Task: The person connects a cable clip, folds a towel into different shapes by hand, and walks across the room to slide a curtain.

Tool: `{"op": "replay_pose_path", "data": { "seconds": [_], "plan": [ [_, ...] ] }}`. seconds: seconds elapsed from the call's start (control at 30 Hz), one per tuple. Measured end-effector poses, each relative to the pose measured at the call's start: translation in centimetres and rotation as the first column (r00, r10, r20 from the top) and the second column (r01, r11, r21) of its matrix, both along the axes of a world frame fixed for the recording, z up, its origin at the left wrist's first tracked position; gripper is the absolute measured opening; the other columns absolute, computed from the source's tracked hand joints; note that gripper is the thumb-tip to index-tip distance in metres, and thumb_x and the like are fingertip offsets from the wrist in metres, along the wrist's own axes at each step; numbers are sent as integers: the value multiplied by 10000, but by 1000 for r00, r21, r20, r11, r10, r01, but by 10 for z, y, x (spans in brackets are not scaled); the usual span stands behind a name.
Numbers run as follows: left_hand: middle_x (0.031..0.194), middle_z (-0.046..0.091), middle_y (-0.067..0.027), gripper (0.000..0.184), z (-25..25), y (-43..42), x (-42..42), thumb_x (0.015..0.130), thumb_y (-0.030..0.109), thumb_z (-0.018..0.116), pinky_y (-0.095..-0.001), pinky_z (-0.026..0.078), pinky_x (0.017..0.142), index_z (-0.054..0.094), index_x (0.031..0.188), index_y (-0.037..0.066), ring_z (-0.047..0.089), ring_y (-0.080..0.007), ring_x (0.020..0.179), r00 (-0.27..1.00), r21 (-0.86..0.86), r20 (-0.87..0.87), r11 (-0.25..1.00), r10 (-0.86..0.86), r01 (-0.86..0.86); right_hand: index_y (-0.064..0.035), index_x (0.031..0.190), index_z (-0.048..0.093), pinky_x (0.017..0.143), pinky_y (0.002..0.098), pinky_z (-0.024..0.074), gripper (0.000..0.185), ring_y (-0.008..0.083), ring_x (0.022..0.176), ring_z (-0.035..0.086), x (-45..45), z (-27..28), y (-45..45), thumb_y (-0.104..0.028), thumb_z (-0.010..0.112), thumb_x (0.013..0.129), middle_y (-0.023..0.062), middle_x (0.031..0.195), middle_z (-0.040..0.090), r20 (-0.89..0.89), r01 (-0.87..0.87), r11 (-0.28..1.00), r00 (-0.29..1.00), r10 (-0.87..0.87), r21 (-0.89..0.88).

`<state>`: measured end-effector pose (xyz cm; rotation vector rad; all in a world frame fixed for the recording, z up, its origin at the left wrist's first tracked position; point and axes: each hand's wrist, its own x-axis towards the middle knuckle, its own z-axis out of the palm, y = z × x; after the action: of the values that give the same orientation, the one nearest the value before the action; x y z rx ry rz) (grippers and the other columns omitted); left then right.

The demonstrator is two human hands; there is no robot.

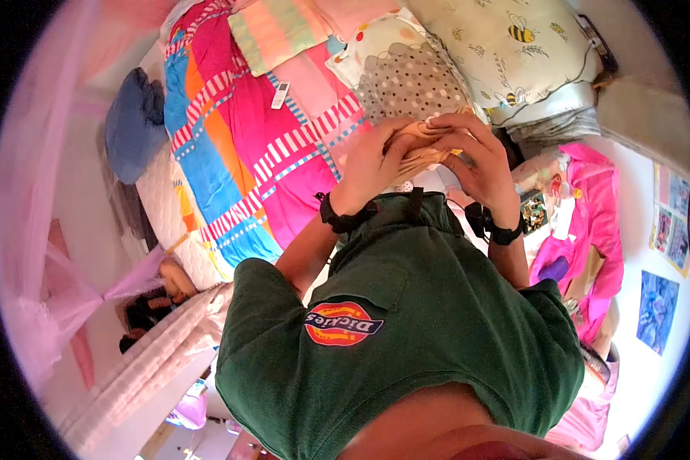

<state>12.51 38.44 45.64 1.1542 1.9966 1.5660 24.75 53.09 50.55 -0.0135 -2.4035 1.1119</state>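
A bunched piece of tan-orange cloth (419, 153) is held up in front of my waist, gathered into folds; its full shape does not show. My left hand (372, 161) grips its left side with bent fingers. On the other side, my right hand (479, 157) has its fingers curled over the top and right edge, the thumb underneath. Dark bands circle both wrists. Behind the cloth lies a polka-dot pillow (410, 84) on the bed.
A colourful striped quilt (230, 138) covers the bed, with a white remote control (280, 95) on it. A bee-print cushion (529, 46) lies at the top right. Pink fabric (594, 222) hangs or lies at right; a sheer pink curtain (34, 230) is at left.
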Motion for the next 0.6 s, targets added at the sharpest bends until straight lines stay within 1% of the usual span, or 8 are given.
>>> {"op": "replay_pose_path", "data": {
  "seconds": [0.2,0.3,0.37,0.4,0.47,0.5,0.57,0.6],
  "plan": [
    [872,638,-159,229,2,6,-10,833,123,585,-316,495,662,590,1043,32,645,-278,772,996,54,-33,995,-84,85,-30,909,609,791,336,473,258,257,929,582,3,-1,3,20,687,668,89,1014,606,-51,47,999,998,-46,13],
    [895,651,-140,202,13,5,-13,851,103,569,-305,506,676,588,1034,19,653,-238,801,990,-26,10,990,-137,138,-24,884,621,773,331,470,246,249,897,583,1,1,2,24,690,653,84,983,618,-58,90,996,994,-89,23],
    [923,650,-135,216,22,5,-17,821,101,605,-314,510,686,600,1028,40,646,-251,825,971,2,-183,987,-158,160,-22,869,627,766,328,468,235,246,883,584,0,2,0,25,690,647,81,965,625,-61,111,994,992,-111,0],
    [923,650,-135,216,21,6,-19,821,101,605,-314,510,686,600,1028,40,646,-251,825,970,1,-182,987,-160,163,-19,864,630,763,329,470,230,246,876,586,0,4,-1,24,688,647,81,951,628,-73,112,994,991,-112,-5],
    [923,652,-122,218,18,10,-26,794,98,627,-319,515,694,614,1008,58,640,-263,839,914,149,-365,958,-179,247,-16,860,632,761,329,471,224,247,868,588,-1,4,-1,23,686,646,80,937,632,-84,117,993,990,-117,-8],
    [923,652,-122,218,18,11,-27,794,98,627,-319,515,694,614,1008,58,640,-263,839,913,148,-365,957,-181,249,-14,862,631,756,330,473,222,246,864,590,-1,3,-1,22,684,650,82,930,633,-83,116,993,990,-116,-11],
    [917,655,-103,199,19,12,-31,786,92,629,-318,521,681,621,984,66,643,-258,818,852,223,-501,928,-155,300,-12,865,630,751,331,474,220,246,860,592,-1,2,-1,21,683,654,83,924,633,-81,116,993,990,-117,-14],
    [917,655,-103,199,22,10,-34,786,92,629,-318,521,681,621,984,66,643,-258,818,852,222,-501,928,-155,300,-10,868,630,749,332,476,219,247,858,593,-1,2,0,19,684,658,84,918,634,-84,104,995,991,-104,-4]
  ]
}}
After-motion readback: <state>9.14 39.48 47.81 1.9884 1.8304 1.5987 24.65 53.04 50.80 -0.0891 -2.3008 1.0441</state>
